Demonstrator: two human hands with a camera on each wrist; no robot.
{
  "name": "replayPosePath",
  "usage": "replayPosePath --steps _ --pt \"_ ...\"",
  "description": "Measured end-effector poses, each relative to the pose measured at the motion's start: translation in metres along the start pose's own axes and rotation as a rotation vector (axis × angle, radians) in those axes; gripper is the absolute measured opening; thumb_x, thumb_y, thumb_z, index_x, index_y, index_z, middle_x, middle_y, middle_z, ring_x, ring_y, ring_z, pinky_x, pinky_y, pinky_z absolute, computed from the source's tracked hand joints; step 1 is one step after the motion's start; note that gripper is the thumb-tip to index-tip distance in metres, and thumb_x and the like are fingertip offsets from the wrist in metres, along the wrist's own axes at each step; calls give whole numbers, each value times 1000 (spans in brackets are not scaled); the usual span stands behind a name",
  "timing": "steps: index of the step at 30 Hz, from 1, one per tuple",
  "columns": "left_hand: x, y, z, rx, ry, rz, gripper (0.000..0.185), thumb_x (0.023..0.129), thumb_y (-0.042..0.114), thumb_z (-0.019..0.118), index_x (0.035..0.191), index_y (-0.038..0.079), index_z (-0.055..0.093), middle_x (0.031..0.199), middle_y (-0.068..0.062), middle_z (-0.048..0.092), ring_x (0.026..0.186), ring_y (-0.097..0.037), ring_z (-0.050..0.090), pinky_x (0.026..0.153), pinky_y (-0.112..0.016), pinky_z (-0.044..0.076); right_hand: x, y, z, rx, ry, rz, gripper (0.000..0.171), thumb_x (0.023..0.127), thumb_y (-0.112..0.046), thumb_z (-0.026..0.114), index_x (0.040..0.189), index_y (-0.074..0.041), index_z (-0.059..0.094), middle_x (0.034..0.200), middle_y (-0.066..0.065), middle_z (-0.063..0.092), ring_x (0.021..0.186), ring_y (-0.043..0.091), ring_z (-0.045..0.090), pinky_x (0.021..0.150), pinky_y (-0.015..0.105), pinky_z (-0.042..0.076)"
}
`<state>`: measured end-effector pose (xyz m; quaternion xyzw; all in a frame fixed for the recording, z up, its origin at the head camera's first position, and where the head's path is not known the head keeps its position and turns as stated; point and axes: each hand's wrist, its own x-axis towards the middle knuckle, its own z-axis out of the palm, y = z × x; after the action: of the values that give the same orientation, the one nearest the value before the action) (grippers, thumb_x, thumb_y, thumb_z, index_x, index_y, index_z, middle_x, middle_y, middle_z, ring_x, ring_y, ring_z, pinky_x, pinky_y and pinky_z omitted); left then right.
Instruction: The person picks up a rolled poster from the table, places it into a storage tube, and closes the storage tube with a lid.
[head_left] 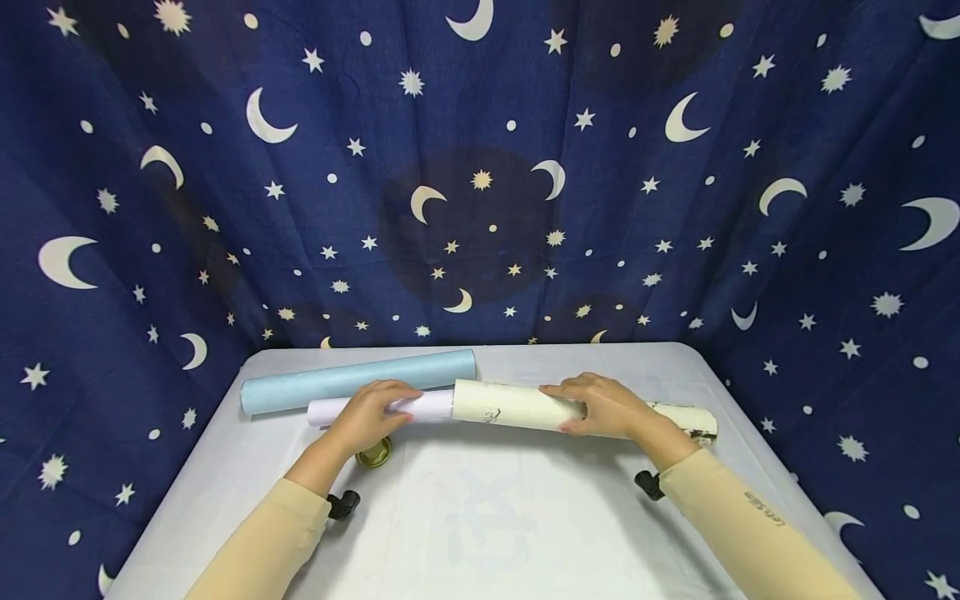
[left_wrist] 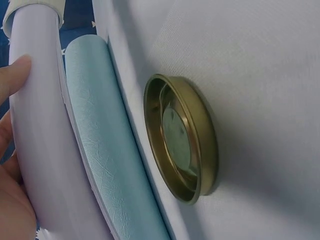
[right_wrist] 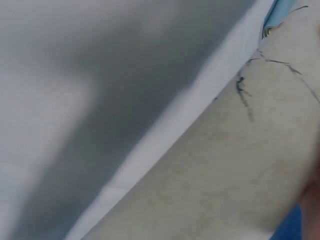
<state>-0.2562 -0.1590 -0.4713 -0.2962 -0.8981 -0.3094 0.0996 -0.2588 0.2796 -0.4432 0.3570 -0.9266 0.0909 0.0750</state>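
My left hand [head_left: 369, 417] grips a pale lilac paper roll [head_left: 431, 406] that sticks out of the left end of a cream tube [head_left: 517, 406]. My right hand [head_left: 603, 406] curls around that cream tube near its middle; the tube bears dark ink marks [right_wrist: 246, 92]. In the left wrist view my fingers [left_wrist: 11, 75] press on the lilac roll [left_wrist: 45, 150], with a light blue roll [left_wrist: 107, 150] lying right behind it. The light blue roll [head_left: 358, 380] lies on the white table [head_left: 487, 517] further back.
A round brass tin lid [left_wrist: 182, 137] lies open side up on the table just in front of my left hand [head_left: 373, 452]. A dark blue cloth with moons and stars [head_left: 480, 167] hangs behind and drapes around the table's sides.
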Motion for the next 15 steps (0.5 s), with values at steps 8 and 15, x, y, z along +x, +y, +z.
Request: replayPosePath --steps 8,15 --pt "0 0 0 -17 4 15 40 87 14 80 126 14 71 125 -3 68 120 -28 61 105 -47 46 0 0 3 1 32 -6 67 79 -46 81 141 -29 60 123 8 68 112 29 64 93 50 52" --pt "0 1 1 -24 -4 33 39 86 13 80 125 15 72 125 -5 68 119 -27 62 105 -45 46 -1 -2 4 -1 3 -1 67 80 -48 79 142 -31 59 125 7 68 110 27 66 91 49 54"
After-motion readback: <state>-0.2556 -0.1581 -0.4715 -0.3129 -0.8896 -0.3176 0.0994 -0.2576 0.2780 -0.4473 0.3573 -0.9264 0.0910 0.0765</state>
